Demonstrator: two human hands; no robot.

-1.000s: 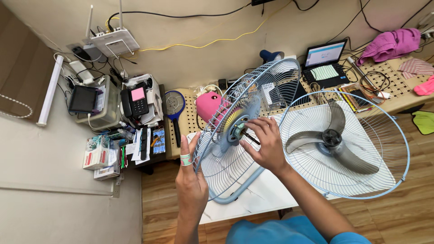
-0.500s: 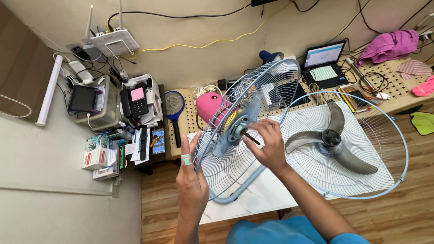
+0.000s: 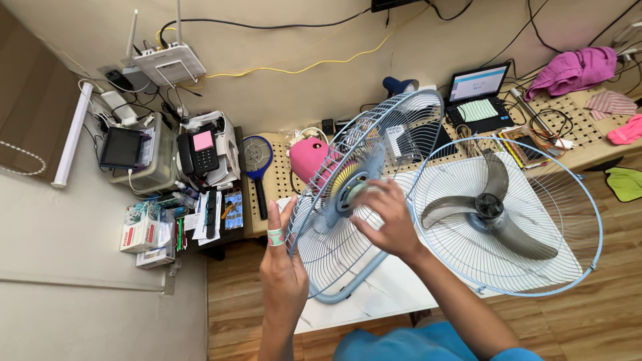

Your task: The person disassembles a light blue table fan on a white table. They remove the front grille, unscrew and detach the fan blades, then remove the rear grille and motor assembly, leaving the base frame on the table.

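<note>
An upright rear fan guard of pale blue wire stands tilted on the white table. My left hand grips its rim at the left edge; a green bandage wraps one finger. My right hand is at the guard's centre, fingers closed on the green round nut around the motor shaft. The pink fan body shows behind the guard. To the right lies the front fan guard flat, with the grey three-blade fan propeller resting in it.
A pegboard bench behind holds a racket-shaped bug swatter, a small laptop, cables and pink cloths. At the left stand a desk phone, a router, boxes and clutter. Wooden floor lies below.
My right hand has turned at the hub, its fingers now covering the nut and the dark shaft that showed before. My left hand and the guard have stayed put.
</note>
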